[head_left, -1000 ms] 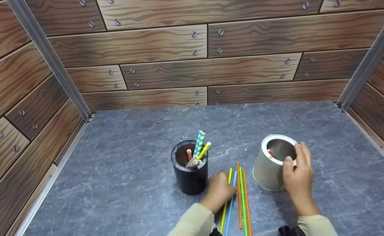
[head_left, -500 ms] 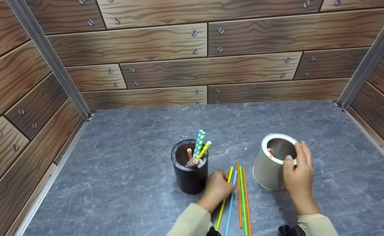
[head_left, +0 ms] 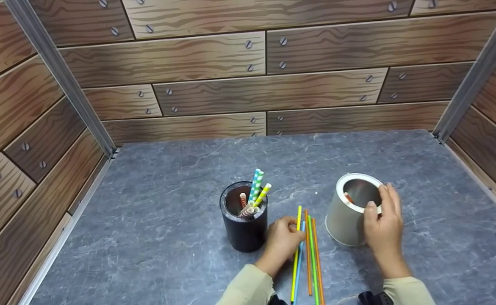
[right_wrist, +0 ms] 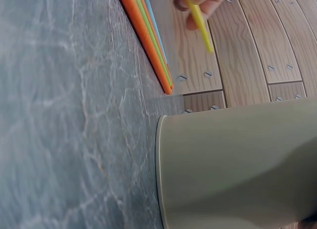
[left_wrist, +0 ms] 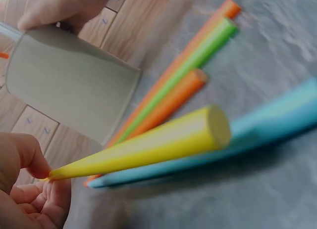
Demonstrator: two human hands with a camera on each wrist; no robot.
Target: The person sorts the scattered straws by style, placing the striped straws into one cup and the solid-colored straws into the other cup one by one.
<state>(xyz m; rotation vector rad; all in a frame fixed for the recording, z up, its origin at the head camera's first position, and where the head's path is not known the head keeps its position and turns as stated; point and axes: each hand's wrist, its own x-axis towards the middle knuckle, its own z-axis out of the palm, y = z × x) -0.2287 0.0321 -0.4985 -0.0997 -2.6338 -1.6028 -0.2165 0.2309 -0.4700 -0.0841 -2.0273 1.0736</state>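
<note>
My left hand (head_left: 282, 239) pinches a slim yellow stick (left_wrist: 148, 152) between thumb and forefinger. In the right wrist view the stick is lifted above the table. Below it lies a blue stick (left_wrist: 277, 122), beside a green stick (head_left: 314, 271) and two orange sticks (head_left: 308, 262). My right hand (head_left: 384, 231) grips the rim of an upright pale metal can (head_left: 341, 224), thumb outside and fingers over the far edge. Inside the can shows the tip of an orange-red straw (head_left: 348, 198).
Left of the left hand stands a black cup (head_left: 245, 235) holding several striped paper straws (head_left: 256, 186). The grey marbled table (head_left: 159, 212) is bounded by wood-patterned walls (head_left: 214, 93) with metal corner posts (head_left: 57, 72).
My left hand has taken hold of the yellow stick, which has shifted away from me and swung over the blue one. The right hand stays at the can.
</note>
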